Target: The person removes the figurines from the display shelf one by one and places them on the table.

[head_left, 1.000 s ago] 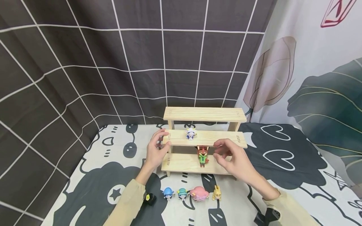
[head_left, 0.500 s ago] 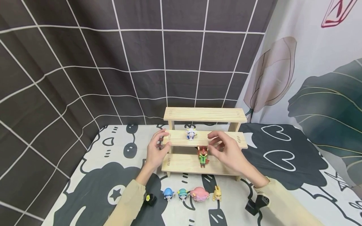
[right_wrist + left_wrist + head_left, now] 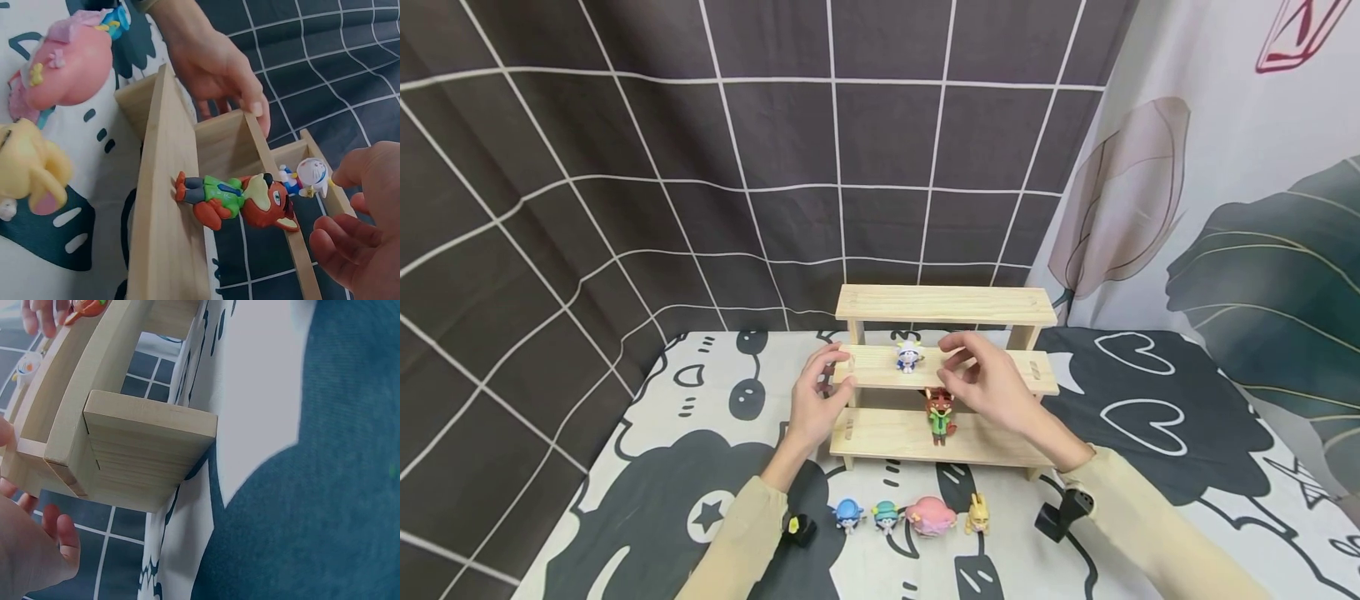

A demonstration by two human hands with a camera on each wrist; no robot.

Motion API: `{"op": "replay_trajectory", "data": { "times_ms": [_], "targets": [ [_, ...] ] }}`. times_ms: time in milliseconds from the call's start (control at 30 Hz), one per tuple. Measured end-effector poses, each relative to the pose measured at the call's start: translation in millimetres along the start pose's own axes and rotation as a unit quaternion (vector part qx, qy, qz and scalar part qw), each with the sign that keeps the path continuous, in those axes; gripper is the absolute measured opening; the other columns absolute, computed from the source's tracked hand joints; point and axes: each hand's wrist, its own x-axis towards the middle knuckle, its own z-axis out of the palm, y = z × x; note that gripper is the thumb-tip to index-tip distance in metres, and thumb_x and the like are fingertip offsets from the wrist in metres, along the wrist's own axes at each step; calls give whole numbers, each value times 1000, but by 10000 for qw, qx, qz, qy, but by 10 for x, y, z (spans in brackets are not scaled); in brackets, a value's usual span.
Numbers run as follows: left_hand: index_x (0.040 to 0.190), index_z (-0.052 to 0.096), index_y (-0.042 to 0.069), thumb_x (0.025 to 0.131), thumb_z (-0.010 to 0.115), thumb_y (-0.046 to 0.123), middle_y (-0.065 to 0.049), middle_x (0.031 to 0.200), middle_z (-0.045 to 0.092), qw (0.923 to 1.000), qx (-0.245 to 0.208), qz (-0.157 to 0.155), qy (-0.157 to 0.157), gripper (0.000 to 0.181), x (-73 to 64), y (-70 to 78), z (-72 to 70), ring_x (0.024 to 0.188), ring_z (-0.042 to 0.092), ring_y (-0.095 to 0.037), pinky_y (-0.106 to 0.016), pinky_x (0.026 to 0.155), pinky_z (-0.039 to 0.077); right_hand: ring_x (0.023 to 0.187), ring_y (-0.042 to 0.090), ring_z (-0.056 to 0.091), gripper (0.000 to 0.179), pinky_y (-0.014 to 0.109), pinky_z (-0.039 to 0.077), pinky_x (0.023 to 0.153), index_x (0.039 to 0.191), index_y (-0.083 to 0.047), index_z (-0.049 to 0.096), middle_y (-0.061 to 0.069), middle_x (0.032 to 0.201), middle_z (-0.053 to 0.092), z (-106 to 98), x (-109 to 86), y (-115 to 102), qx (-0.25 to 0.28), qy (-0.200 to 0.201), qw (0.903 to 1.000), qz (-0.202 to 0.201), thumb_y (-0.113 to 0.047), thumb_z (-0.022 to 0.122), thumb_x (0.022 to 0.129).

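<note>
A three-step wooden display stand [image 3: 880, 435] stands in the middle of the head view. My left hand [image 3: 812, 406] grips the left end of its middle step, thumb on the board and fingers round the edge. On that step sits a small white-and-blue figurine [image 3: 907, 358]. My right hand [image 3: 992, 387] hovers just right of it, fingers loosely bent with nothing between them. In the right wrist view, the index fingertip is right beside the figurine's head. A fox figurine [image 3: 939, 418] in a green shirt stands upright on the bottom step, just below the right hand.
In front of the stand, a blue-hatted figurine [image 3: 847, 514], a teal-hatted figurine [image 3: 885, 516], a pink figurine [image 3: 931, 516] and a yellow rabbit-like figurine [image 3: 977, 514] line up on the patterned cloth [image 3: 715, 467]. A dark grid curtain [image 3: 775, 133] hangs behind.
My right hand has moved left and slightly up, from beside the fox figurine toward the white-and-blue figurine. My left hand stays on the stand, and the figurines have not moved.
</note>
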Motion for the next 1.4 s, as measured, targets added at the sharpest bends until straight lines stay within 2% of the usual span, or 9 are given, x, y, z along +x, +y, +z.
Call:
{"op": "replay_trajectory", "data": {
  "times_ms": [267, 500, 767, 1100, 1400],
  "targets": [
    [118, 61, -12, 85, 64, -12, -28, 140, 49, 10000, 38, 0, -18, 33, 0, 7, 1, 101, 48, -41, -39, 77, 42, 89, 27, 68, 37, 35, 56, 69, 116, 4, 59, 18, 109, 65, 48, 109, 33, -73, -176, 9998, 19, 5, 73, 82],
    [118, 61, -11, 85, 64, -11, -28, 141, 49, 10000, 74, -6, -9, 33, 4, 8, 0, 101, 49, -40, -38, 78, 42, 88, 29, 69, 37, 35, 57, 67, 116, 6, 58, 19, 109, 65, 105, 194, 53, 3, -265, 9996, -126, 5, 74, 83],
    [118, 60, -11, 85, 64, -11, -29, 141, 48, 10000, 18, -7, -38, 33, 5, 3, 1, 101, 48, -34, -42, 79, 42, 92, 28, 68, 37, 37, 56, 71, 117, 5, 59, 17, 110, 65, 150, 259, 15, -13, -402, 9992, 62, 4, 73, 83],
    [119, 60, -11, 85, 63, -11, -29, 141, 47, 10000, 46, -10, -66, 34, 7, 17, -2, 103, 48, -44, -41, 79, 42, 90, 27, 67, 34, 38, 56, 71, 117, 3, 60, 15, 110, 65, 194, 310, 1, -47, -489, 9988, -65, 0, 74, 86],
    [118, 60, -12, 85, 64, -11, -29, 141, 48, 10000, 65, 11, -51, 33, 7, 10, -5, 103, 48, -43, -41, 79, 42, 90, 23, 66, 31, 35, 55, 71, 116, 0, 62, 11, 109, 66, 235, 345, 15, -167, -595, 9981, -21, -3, 73, 87]
  ]
}}
